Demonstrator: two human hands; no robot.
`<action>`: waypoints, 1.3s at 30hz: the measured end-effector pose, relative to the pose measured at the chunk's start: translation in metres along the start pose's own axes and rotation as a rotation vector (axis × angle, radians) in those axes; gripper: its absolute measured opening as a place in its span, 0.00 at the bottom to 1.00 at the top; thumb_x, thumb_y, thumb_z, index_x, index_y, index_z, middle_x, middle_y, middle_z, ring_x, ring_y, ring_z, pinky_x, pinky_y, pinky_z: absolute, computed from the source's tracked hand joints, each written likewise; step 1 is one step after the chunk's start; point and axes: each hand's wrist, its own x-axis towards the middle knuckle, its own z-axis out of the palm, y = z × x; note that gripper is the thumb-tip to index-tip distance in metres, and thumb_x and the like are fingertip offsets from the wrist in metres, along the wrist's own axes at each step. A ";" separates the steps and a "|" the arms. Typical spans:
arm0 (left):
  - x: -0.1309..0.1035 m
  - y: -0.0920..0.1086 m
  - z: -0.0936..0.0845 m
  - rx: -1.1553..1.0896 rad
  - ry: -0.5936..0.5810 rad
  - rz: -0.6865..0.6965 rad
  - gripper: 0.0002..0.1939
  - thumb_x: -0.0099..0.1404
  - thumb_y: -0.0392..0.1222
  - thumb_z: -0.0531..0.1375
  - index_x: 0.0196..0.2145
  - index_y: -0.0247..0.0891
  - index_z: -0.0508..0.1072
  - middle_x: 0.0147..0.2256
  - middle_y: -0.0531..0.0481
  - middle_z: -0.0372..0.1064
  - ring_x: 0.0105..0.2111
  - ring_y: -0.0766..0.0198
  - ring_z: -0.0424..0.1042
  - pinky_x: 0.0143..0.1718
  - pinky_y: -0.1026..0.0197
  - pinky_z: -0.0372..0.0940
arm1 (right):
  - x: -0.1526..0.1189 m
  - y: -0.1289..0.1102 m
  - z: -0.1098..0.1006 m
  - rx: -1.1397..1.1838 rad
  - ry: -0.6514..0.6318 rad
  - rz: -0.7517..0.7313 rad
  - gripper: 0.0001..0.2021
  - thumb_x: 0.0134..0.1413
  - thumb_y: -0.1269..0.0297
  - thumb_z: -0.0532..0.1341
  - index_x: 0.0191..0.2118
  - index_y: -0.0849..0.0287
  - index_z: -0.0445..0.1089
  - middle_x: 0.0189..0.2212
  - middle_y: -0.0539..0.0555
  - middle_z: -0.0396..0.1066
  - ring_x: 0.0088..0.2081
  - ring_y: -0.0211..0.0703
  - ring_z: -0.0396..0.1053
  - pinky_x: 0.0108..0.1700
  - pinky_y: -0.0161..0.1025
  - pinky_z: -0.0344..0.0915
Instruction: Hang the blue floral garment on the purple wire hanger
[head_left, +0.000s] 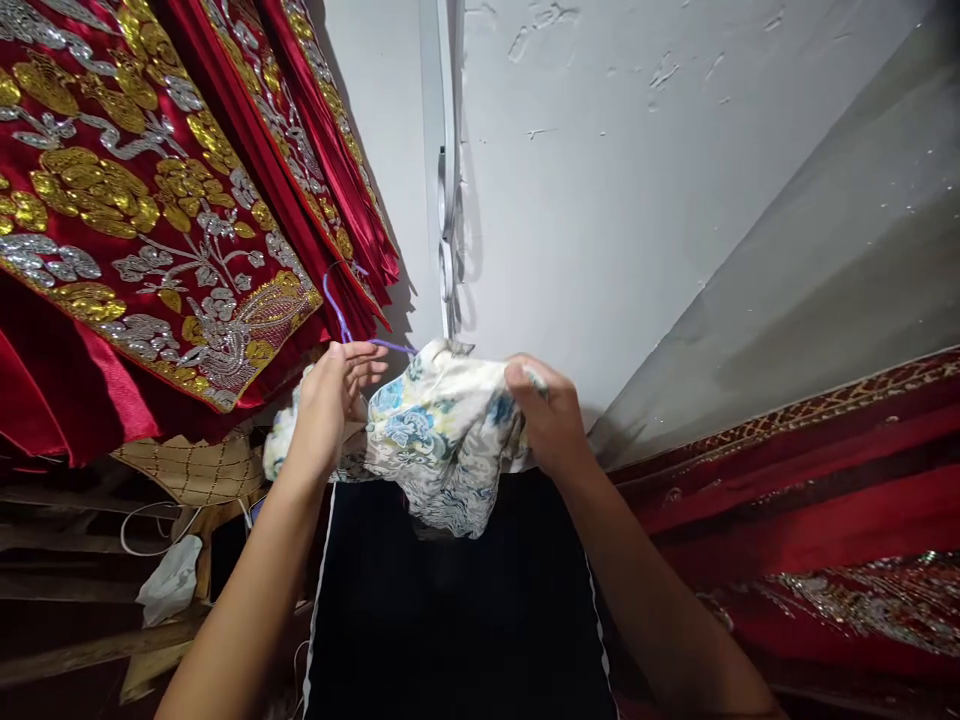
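A cream garment (pixel 431 440) with a blue floral print hangs bunched in front of me. My right hand (pixel 551 405) grips its right end, thumb on top and fingers behind the cloth. A thin purple clothes hanger (pixel 339 305) rises at the left, its hook upward and one arm running to the garment's upper edge. My left hand (pixel 326 400) is at the hanger's neck with curled fingers and appears to hold it; the contact is partly hidden. Beyond that wrist, more of the same floral cloth shows on the left.
Red garments with gold and silver embroidery (pixel 157 200) hang at upper left. A narrow metal strip (pixel 446 180) runs down the pale wall (pixel 585 200). Red beaded cloth (pixel 847 500) lies at right, below a translucent sheet (pixel 810 270). A white cable (pixel 139 545) and crumpled white piece (pixel 172 580) are at lower left.
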 end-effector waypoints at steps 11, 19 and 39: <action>-0.086 0.046 -0.019 -0.132 -0.241 -0.442 0.14 0.63 0.43 0.66 0.33 0.42 0.61 0.26 0.57 0.60 0.22 0.70 0.63 0.22 0.66 0.68 | -0.019 0.017 -0.029 0.159 -0.743 0.079 0.30 0.55 0.40 0.65 0.54 0.58 0.73 0.53 0.62 0.72 0.47 0.49 0.73 0.50 0.46 0.71; -0.094 0.077 -0.041 0.525 -0.706 -0.277 0.17 0.62 0.40 0.66 0.27 0.41 0.59 0.26 0.56 0.55 0.25 0.68 0.57 0.26 0.66 0.60 | -0.003 0.040 -0.026 -0.228 -0.369 0.088 0.18 0.57 0.60 0.65 0.53 0.53 0.77 0.50 0.55 0.76 0.49 0.51 0.73 0.51 0.45 0.70; -0.047 -0.039 0.003 0.682 -0.234 0.277 0.17 0.71 0.43 0.57 0.56 0.42 0.68 0.35 0.51 0.73 0.35 0.62 0.72 0.40 0.59 0.66 | 0.023 0.017 -0.057 0.202 0.251 0.245 0.17 0.48 0.48 0.71 0.31 0.59 0.75 0.22 0.50 0.71 0.22 0.39 0.67 0.23 0.34 0.63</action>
